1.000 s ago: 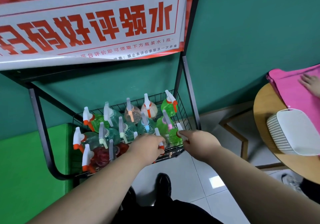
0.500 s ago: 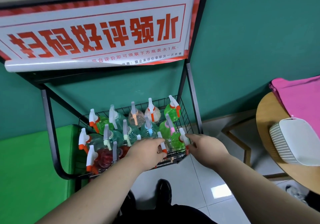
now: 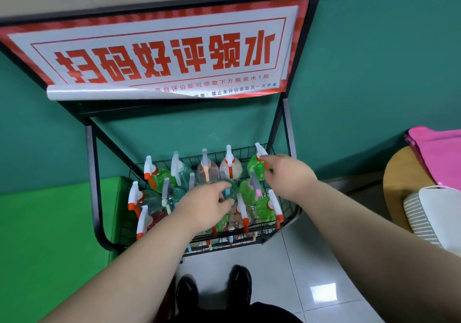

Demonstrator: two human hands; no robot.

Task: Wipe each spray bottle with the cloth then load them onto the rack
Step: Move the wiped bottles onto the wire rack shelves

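A black wire rack basket (image 3: 289, 213) holds several spray bottles in rows, with white heads and orange, blue, pink or beige triggers. My left hand (image 3: 207, 204) hovers over the middle of the basket, its loosely spread fingertips at the blue-trigger bottle (image 3: 227, 193). At the back right corner, my right hand (image 3: 287, 173) reaches the head of the green bottle (image 3: 255, 169) with index finger and thumb apart, slightly blurred. A folded pink cloth (image 3: 439, 153) lies on the round wooden table (image 3: 396, 173) at the right edge.
A red-and-white sign (image 3: 162, 53) tops the rack's black frame (image 3: 91, 173). A white striped basket (image 3: 431, 215) sits on the table. A green padded block (image 3: 50, 235) stands left of the rack. My shoes (image 3: 214, 287) are on the tiled floor below the basket.
Both hands left the front-row bottle heads and moved deeper into the basket: the left to the middle, the right to the back right green bottle. The camera tilted up.
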